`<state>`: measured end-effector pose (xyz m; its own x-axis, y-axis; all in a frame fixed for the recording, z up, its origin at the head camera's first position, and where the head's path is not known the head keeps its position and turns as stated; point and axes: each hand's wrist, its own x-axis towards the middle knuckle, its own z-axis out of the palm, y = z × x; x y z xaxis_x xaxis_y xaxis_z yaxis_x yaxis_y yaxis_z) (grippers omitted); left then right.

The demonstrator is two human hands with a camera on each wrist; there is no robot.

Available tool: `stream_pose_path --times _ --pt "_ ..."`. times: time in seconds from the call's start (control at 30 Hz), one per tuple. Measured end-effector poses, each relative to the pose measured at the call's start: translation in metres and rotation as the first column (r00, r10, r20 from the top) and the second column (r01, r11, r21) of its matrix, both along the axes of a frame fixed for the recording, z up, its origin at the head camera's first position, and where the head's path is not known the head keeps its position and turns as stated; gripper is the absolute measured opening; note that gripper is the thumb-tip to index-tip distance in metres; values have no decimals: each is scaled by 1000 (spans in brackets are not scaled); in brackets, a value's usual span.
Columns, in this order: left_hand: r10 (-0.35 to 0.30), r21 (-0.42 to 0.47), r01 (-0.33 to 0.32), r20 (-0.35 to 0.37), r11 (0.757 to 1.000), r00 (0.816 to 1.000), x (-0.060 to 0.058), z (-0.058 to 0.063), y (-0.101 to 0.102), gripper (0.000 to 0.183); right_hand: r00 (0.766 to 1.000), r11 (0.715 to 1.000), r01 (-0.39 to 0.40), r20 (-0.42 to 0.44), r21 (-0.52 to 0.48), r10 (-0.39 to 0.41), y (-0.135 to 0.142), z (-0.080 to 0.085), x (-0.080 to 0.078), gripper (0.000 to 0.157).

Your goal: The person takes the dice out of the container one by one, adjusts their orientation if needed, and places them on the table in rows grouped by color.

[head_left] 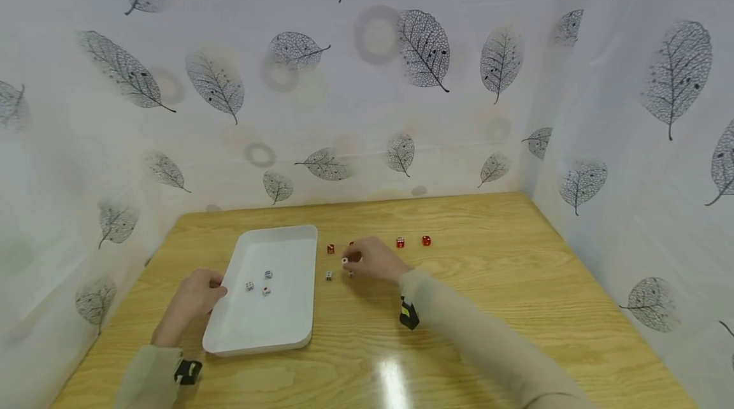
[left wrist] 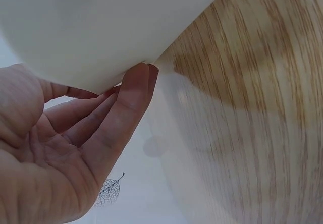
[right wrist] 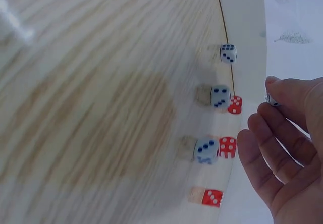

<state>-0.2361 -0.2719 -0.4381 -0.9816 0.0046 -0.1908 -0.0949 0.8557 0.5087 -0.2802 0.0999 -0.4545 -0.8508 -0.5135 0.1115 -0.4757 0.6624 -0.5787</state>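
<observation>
beige sleeves (head_left: 482,329); black wrist units (head_left: 183,372), yellow markings (head_left: 406,311)

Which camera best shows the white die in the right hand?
The head view: there the right hand leaves one face of the white die exposed. The right wrist view shows only a sliver; the left wrist view, none.

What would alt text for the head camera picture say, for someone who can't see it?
A person's right hand pinches a white die over a wooden table, near red dice and other white dice. The left hand holds the rim of a white tray with three dice in it.
</observation>
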Motion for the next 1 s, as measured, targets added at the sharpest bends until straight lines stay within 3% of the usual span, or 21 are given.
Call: stream_pose_path --times 0.4,0.7,1.0 --pt "5 10 -5 5 1000 1000 0 -1 -1 38 998 998 60 15 -5 -60 30 0 -6 20" --pt "11 8 -11 5 1000 1000 0 0 0 39 997 995 76 13 64 -77 49 -2 -9 12" --pt "9 14 -9 3 1000 1000 0 -1 -1 39 992 992 89 76 93 -96 67 -5 -6 5"
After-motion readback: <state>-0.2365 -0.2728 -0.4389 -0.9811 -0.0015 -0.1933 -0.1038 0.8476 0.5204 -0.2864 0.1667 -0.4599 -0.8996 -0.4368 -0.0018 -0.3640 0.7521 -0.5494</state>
